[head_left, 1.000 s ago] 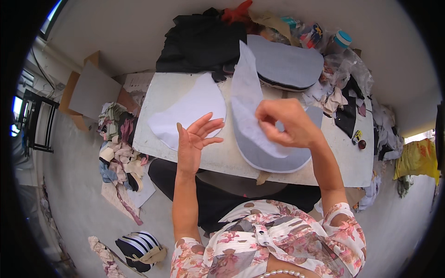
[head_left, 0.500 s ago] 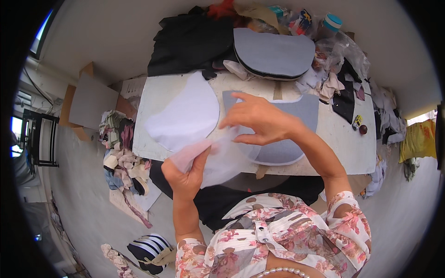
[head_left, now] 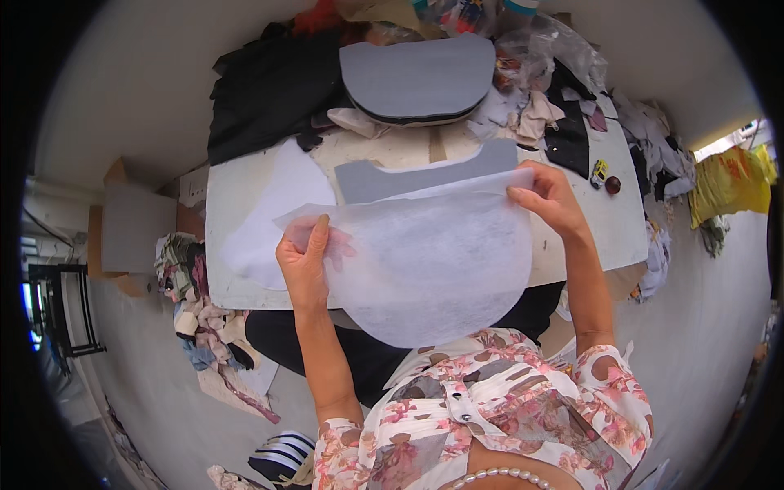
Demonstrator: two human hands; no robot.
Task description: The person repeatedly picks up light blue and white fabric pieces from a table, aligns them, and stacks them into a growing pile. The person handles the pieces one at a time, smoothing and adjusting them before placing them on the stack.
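A thin white sheet of interfacing [head_left: 433,253], half see-through and rounded along its lower edge, is stretched between my hands above the near side of the table. My left hand [head_left: 306,253] pinches its upper left corner, thumb in front and fingers showing through from behind. At the upper right corner my right hand [head_left: 549,198] grips it between thumb and fingers. Partly covered by the sheet, a grey cut fabric piece [head_left: 482,162] with a white rim lies on the table. To the left are white cut pieces [head_left: 278,216], flat on the tabletop.
Across the back of the white table [head_left: 608,237] lie black fabric [head_left: 273,102], a stack of grey rounded pieces [head_left: 416,77] and clear plastic bags [head_left: 551,49]. A small yellow toy [head_left: 599,173] and a dark round object [head_left: 612,185] are at right. Scraps [head_left: 216,318] heap beside the left edge.
My right hand has moved right and taken the sheet's other corner. The sheet, crumpled and hanging from my left hand before, is now spread wide. The whole view has shifted.
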